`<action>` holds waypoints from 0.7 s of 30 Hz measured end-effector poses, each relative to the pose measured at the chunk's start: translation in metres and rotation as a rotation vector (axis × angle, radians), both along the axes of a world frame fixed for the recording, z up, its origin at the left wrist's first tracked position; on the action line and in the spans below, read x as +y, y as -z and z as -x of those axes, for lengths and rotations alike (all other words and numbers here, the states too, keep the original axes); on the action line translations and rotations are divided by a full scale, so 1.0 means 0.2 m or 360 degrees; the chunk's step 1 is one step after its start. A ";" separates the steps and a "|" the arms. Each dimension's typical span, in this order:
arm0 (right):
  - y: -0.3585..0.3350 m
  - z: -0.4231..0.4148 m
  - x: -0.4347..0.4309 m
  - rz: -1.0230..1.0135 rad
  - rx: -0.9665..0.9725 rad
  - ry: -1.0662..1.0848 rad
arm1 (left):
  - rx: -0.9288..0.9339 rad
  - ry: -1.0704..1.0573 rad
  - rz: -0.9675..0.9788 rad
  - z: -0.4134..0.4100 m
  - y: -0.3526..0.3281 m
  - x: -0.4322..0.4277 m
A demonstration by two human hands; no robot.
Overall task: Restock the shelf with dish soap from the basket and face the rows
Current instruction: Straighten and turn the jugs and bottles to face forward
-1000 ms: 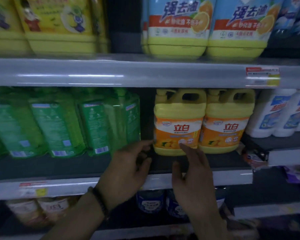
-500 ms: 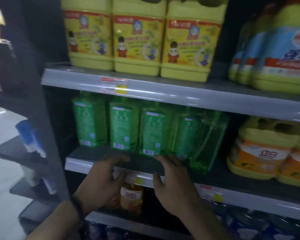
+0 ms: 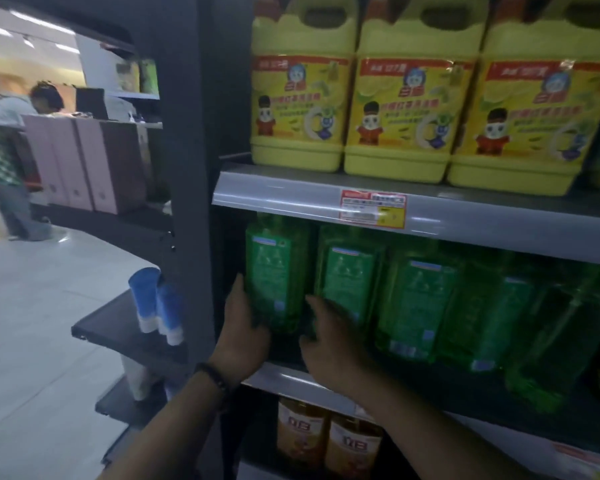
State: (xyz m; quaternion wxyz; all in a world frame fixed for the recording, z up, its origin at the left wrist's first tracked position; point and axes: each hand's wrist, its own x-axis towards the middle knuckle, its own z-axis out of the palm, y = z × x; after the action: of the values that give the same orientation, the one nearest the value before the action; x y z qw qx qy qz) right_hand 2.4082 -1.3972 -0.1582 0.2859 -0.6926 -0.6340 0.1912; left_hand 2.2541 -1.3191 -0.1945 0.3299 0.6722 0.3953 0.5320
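Left hand (image 3: 245, 329) grips the leftmost green bottle (image 3: 276, 271) low on its side, centre frame. Right hand (image 3: 329, 332) reaches the next bottle (image 3: 349, 271); its grip is unclear.

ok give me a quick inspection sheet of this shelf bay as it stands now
surface: middle shelf, dark, grey front rim
job's things: green dish soap bottles in a row on it; basket not in view
clutter: yellow jugs on the shelf above; amber bottles below; blue tubes on the side rack
grips: left hand grips the leftmost green bottle; right hand at the base of the second green bottle, hold too blurred to tell
cables: nothing seen
surroundings: a person bent over a counter far left; pale floor
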 end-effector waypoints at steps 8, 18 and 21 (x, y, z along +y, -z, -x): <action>0.12 0.11 0.10 -0.0086 0.0202 0.0063 | -0.0226 0.0237 0.0276 0.00 0.02 0.18; 0.21 0.00 0.27 -0.0011 0.0156 -0.0019 | -0.0129 0.0149 -0.0034 0.00 0.00 -0.08; 0.15 0.01 0.26 -0.0005 0.0080 0.0008 | -0.0014 0.0134 0.0004 0.02 0.02 -0.12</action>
State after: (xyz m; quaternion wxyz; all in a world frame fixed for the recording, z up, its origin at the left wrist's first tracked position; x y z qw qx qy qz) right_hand 2.4061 -1.3447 -0.1892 0.3032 -0.6889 -0.6251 0.2069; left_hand 2.2502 -1.3429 -0.1984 0.3546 0.6855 0.3658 0.5202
